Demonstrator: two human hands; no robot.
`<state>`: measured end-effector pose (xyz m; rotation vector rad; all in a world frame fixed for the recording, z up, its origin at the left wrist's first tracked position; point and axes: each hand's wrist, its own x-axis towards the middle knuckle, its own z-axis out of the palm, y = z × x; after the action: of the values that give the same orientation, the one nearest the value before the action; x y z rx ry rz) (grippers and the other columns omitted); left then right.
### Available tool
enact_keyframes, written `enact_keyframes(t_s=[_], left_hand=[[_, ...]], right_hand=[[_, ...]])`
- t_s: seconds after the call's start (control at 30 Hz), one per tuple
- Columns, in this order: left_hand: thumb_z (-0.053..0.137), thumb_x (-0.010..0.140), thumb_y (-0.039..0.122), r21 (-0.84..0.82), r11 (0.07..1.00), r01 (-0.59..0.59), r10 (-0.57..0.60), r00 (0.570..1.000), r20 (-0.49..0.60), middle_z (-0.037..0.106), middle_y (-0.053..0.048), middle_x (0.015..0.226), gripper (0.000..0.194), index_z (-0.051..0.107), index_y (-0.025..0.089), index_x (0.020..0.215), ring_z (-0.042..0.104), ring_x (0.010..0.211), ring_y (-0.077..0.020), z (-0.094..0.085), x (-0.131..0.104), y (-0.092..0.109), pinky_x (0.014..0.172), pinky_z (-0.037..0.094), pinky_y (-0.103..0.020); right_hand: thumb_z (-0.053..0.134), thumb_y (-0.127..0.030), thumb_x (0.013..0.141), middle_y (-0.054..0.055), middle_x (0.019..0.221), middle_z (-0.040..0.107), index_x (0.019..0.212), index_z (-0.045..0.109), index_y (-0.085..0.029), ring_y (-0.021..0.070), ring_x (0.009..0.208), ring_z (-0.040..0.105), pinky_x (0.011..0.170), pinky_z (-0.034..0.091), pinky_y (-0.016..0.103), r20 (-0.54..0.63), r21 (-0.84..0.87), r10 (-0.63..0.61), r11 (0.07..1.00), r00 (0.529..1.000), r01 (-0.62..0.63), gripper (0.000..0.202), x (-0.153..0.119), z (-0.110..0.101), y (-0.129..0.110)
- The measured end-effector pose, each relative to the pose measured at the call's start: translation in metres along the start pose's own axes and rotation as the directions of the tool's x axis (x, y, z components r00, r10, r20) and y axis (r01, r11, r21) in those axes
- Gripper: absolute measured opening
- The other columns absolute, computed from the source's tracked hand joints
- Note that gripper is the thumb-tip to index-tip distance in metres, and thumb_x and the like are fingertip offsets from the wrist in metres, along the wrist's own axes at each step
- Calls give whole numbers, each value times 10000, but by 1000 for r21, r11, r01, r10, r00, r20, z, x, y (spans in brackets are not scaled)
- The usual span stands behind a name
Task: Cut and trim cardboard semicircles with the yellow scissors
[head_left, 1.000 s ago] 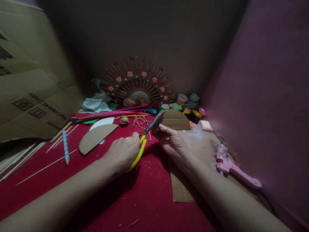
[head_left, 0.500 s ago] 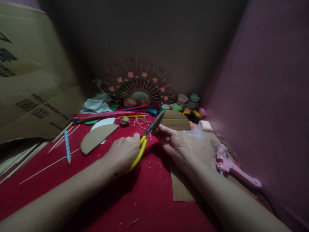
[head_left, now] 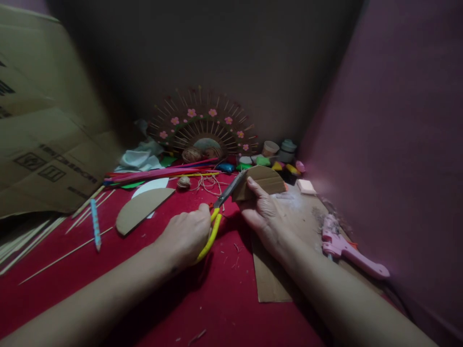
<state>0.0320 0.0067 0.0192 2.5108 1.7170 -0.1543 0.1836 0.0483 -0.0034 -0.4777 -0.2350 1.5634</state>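
Observation:
My left hand [head_left: 190,233] grips the yellow handles of a pair of scissors [head_left: 216,224]. The blades point up and right and meet the left edge of a rounded cardboard piece [head_left: 269,179]. That piece is pinched in my right hand [head_left: 261,212], the thumb lying on its face. A half-round cardboard piece [head_left: 142,209] lies on the red cloth left of my left hand, partly over a white paper one [head_left: 150,186]. Beneath my right wrist sits a flat cardboard sheet [head_left: 271,279].
A pink glue gun [head_left: 338,243] lies at the right. The left side has a blue pencil [head_left: 95,224], thin sticks and a big cardboard box [head_left: 47,125]. A flowered fan [head_left: 202,120], twine balls, pipe cleaners [head_left: 162,172] and small tubs stand behind.
The right thumb has moved up and farther onto the cardboard piece, which has tilted slightly. The whole view has shifted a little, so the surroundings appear farther left.

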Motion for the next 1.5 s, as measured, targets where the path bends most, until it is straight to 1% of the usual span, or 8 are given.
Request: enact_keyframes(t_s=[0.17,0.3,0.6,0.9,1.03,1.13,1.33,1.5], left_hand=[[340,796,195,-2,1000,26,-26,1000,4,653,-181,868,212,432,113,968,649,819,-372,-2,0,0,609,468,-435],[350,778,197,13,1000,21,-21,1000,7,651,-183,875,234,427,105,979,648,819,-376,-3,0,0,614,476,-446],[384,751,172,65,998,4,-2,1000,-19,649,-180,829,242,432,101,977,650,787,-390,0,1,-2,607,488,-472],[390,744,171,92,996,-15,16,1000,-16,636,-166,767,202,447,124,932,654,763,-377,-2,1,-6,565,474,-415],[385,746,179,80,996,-35,35,999,1,641,-164,789,194,437,133,927,651,777,-371,-4,-1,-5,583,476,-420],[387,755,195,52,998,-28,28,1000,4,648,-163,823,189,424,143,933,649,789,-367,-3,-2,-3,602,475,-428],[360,805,252,-4,1000,-2,2,1000,-10,648,-159,831,199,398,132,959,649,784,-362,1,0,-2,583,464,-422],[330,833,267,-12,1000,-12,11,999,-33,643,-164,878,199,398,129,959,645,808,-357,4,2,-3,606,464,-424]], right_hand=[[631,-55,679,-30,698,709,759,652,-175,106,680,615,831,468,260,27,-16,46,999,999,-45,146,-4,1,4],[645,-71,682,-25,726,713,790,651,-174,108,708,610,857,458,275,65,-29,38,999,997,-36,150,-8,1,4],[663,-72,660,-24,754,717,825,653,-179,114,748,612,880,452,290,58,-31,48,998,997,-46,197,-6,0,5],[652,-66,656,-30,749,712,810,654,-178,114,771,622,891,452,285,47,-56,66,996,997,-64,189,-5,-2,4],[680,-135,664,-27,701,702,768,645,-189,148,803,634,871,472,334,11,-64,36,997,999,-35,122,-7,0,1],[704,-172,646,-30,719,702,771,642,-203,165,832,637,868,474,362,29,-81,-1,997,1000,3,143,-8,1,-1],[685,-85,627,-55,711,697,765,646,-212,126,756,625,872,459,302,47,-71,-49,996,998,52,191,-8,1,2],[693,-113,628,-52,706,693,782,651,-204,124,729,614,832,460,284,47,-76,0,997,999,3,184,-4,-3,7]])
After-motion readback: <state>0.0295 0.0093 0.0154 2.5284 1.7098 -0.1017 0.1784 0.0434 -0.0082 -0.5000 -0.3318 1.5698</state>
